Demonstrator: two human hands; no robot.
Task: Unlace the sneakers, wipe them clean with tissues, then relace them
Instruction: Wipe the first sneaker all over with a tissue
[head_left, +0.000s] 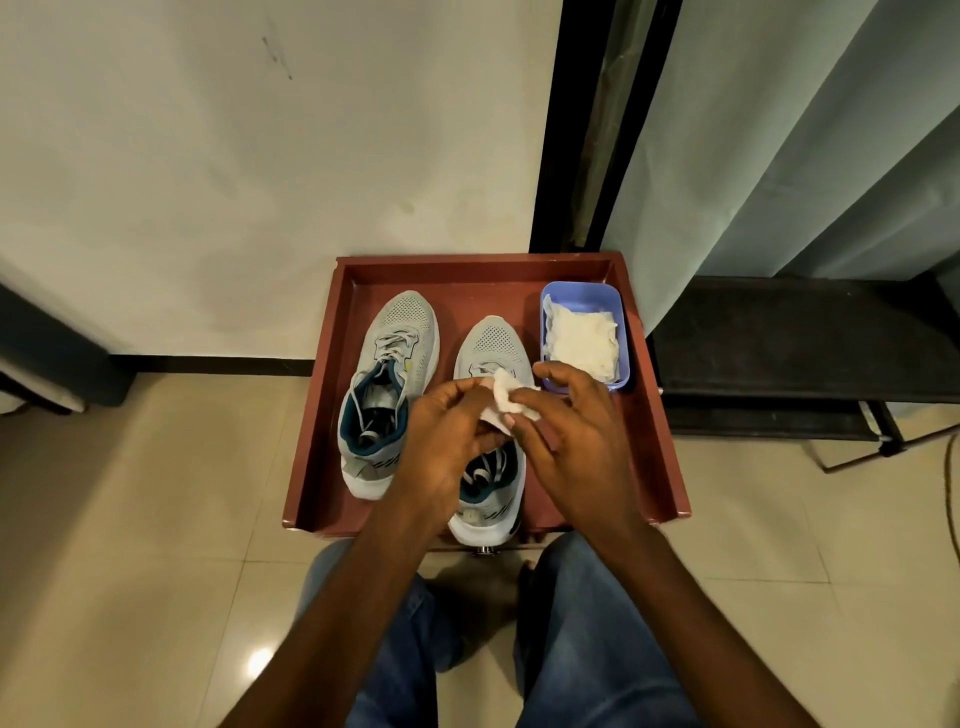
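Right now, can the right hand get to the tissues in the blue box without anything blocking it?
Probably yes. The right hand is just in front of the blue box, whose top is open, and nothing lies between them. But both hands already hold a tissue, so its fingers are busy.

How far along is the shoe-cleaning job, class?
Done: little. The left sneaker still shows laces through its eyelets; the right sneaker is partly hidden. In hand: both hands, left hand and right hand, hold a tissue above the tray. Left: wiping, relacing; spare tissues wait in the blue tub.
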